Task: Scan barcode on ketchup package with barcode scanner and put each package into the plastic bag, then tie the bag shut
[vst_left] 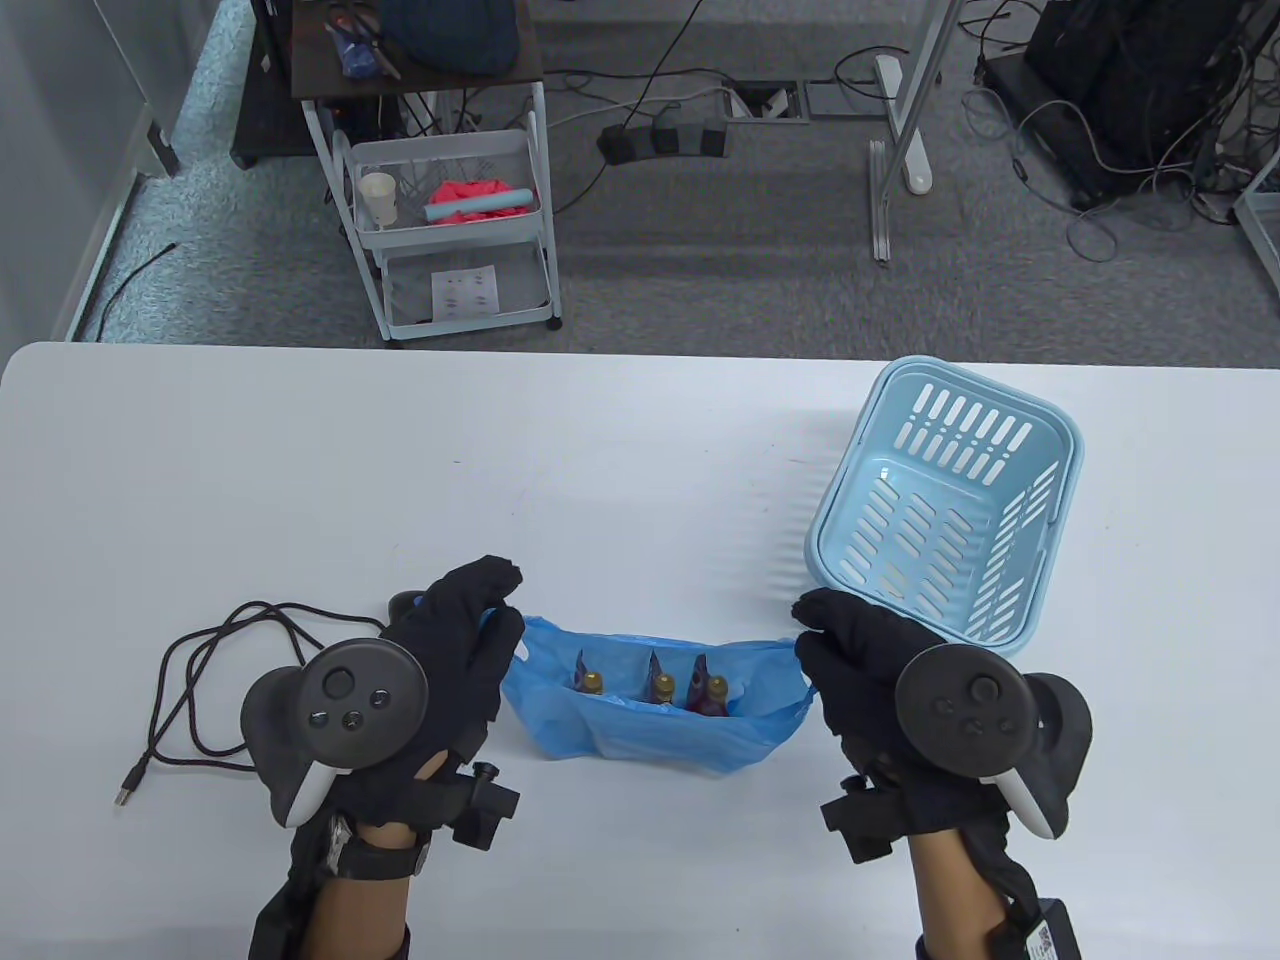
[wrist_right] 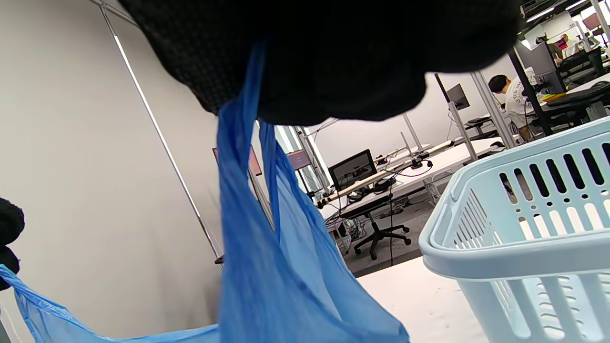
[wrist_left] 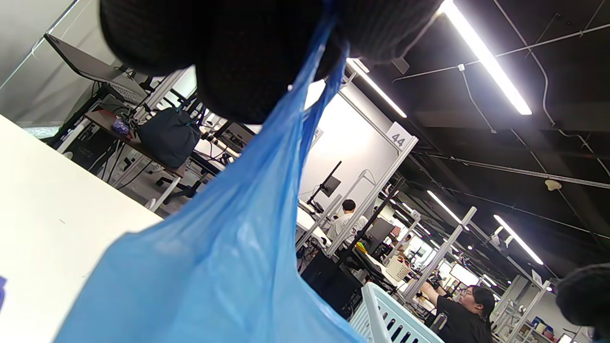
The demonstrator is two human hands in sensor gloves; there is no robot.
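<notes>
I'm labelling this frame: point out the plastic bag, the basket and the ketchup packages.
plastic bag (vst_left: pixel 640 735): table view, front wall.
basket (vst_left: pixel 1040 600): table view, right rim.
ketchup packages (vst_left: pixel 662 685): table view, middle package's top.

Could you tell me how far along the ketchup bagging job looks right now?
Three ketchup packages already sit inside the blue bag, and the basket is empty. The left hand and right hand each pinch a bag handle. Tying it shut remains.

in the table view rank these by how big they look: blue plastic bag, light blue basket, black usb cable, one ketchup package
1. light blue basket and blue plastic bag: look alike in spread, so no ranking between them.
2. black usb cable: its loops cover somewhat less.
3. ketchup package: smallest, only its top shows.
</notes>
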